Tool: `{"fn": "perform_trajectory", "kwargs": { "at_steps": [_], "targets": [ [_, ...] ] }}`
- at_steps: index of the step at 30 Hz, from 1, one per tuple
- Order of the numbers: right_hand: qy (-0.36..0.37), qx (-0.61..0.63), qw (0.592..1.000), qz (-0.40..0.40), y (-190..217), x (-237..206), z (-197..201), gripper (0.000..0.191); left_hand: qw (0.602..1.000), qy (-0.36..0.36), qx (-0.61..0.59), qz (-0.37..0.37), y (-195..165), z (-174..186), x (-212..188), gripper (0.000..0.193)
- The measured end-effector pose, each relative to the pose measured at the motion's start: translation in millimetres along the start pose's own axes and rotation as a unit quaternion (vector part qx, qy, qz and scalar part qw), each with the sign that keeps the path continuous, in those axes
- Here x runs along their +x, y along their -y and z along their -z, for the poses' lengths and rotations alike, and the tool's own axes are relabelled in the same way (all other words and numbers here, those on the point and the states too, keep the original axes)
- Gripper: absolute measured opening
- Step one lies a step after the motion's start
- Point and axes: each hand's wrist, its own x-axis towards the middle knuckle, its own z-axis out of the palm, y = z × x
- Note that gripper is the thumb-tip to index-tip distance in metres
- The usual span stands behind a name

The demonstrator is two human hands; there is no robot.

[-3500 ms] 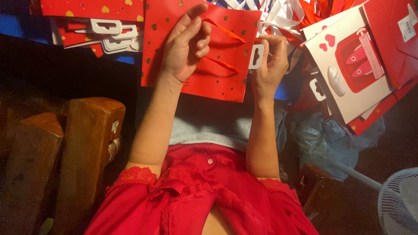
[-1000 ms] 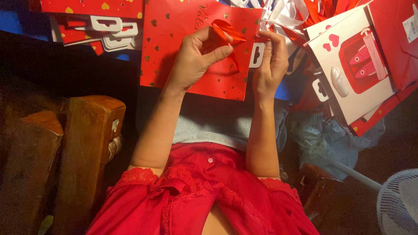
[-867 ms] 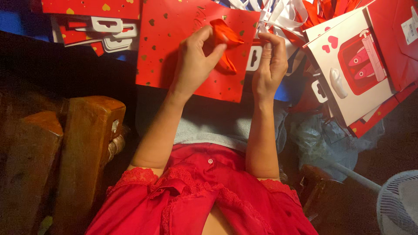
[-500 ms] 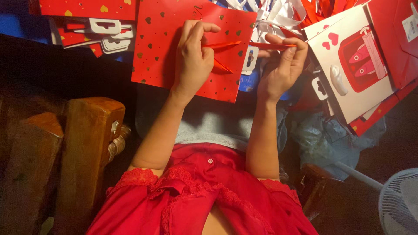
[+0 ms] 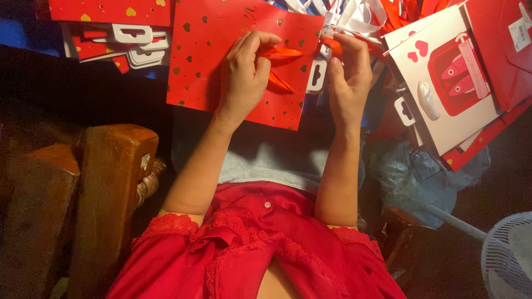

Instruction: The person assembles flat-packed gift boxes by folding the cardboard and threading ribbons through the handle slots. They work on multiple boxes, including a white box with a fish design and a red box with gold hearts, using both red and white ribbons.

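At the bottom of the frame is a red lace-trimmed top (image 5: 249, 254), with a wooden chair arm (image 5: 111, 188) at lower left and a white fan (image 5: 510, 254) at lower right. Above them, mid-frame, the left hand (image 5: 244, 77) is closed, pinching an orange-red ribbon (image 5: 281, 53) against a red paper bag with gold hearts (image 5: 205, 61). Just beside it, the right hand (image 5: 348, 75) is curled, its fingertips gripping the ribbon's other end at the bag's right edge. Farther up and right lies a white bag with a red picture (image 5: 443, 83); more red bags (image 5: 105, 11) fill the upper left.
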Motion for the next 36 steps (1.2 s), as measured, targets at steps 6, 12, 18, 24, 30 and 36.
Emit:
{"fn": "perform_trajectory", "kwargs": {
  "at_steps": [6,12,18,24,30,36],
  "targets": [
    [0.057,0.005,0.997,-0.044,10,3,-11,0.041,0.999,0.016,-0.042,0.006,4,3,-2,0.038],
    [-0.006,0.083,0.992,-0.094,4,7,-24,0.032,0.998,0.017,-0.053,0.028,6,2,-2,0.032],
    [-0.038,-0.063,0.991,-0.11,-12,7,-17,0.012,0.998,0.021,-0.057,0.029,4,4,-3,0.031],
    [-0.065,-0.031,0.997,-0.021,-10,6,-17,0.011,1.0,0.016,0.001,0.007,-1,0,-3,0.025],
    [0.017,-0.081,0.995,-0.055,2,6,-16,0.024,1.0,0.014,0.02,-0.003,-2,1,-3,0.022],
    [-0.092,-0.102,0.988,-0.066,-1,5,-24,0.009,1.0,0.025,0.009,0.014,-2,2,-3,0.022]
  ]
}}
